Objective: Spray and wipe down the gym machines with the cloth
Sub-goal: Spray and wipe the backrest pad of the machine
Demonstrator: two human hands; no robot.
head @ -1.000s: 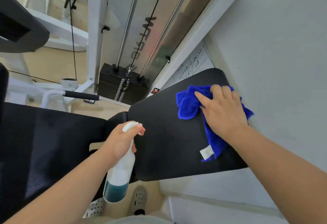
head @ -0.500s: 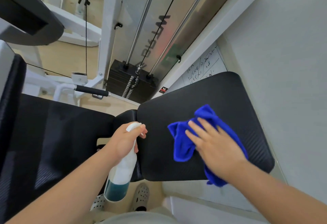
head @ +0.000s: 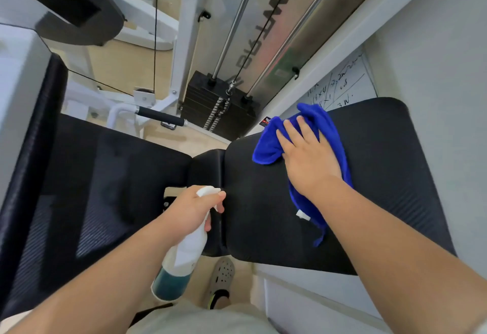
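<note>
At far left, a black padded panel (head: 31, 165) stands on edge beside a white frame part. To its right lies a wide black textured pad (head: 105, 188), part of the gym machine. Beyond it, a white frame carries a black-gripped handle (head: 160, 117), and thin black cables run across the pale floor.

The left hand (head: 191, 208) is clamped around the neck of a white spray bottle (head: 181, 254). The index finger rests along the top of the white spray head, and the other fingers wrap under it. The bottle hangs tilted, base toward the camera, with dark teal liquid filling its lower part. It sits over the gap between the two pads.

Behind, at centre, a black weight stack (head: 210, 109) sits at the foot of two chrome guide rods, with a cable attached at its top. Below the bottle, a grey perforated shoe (head: 222, 273) stands on the floor.

To the right lies a second black pad (head: 382, 175), close to a grey wall. A blue cloth (head: 266, 146) is spread on the far left part of this pad. The right hand (head: 308, 157) presses flat on the cloth, fingers extended and slightly spread, not gripping. The cloth's lower end trails along the pad beneath the wrist, showing a small white tag (head: 303, 215). A whiteboard (head: 342, 85) with handwriting leans against the wall beyond the pad.
</note>
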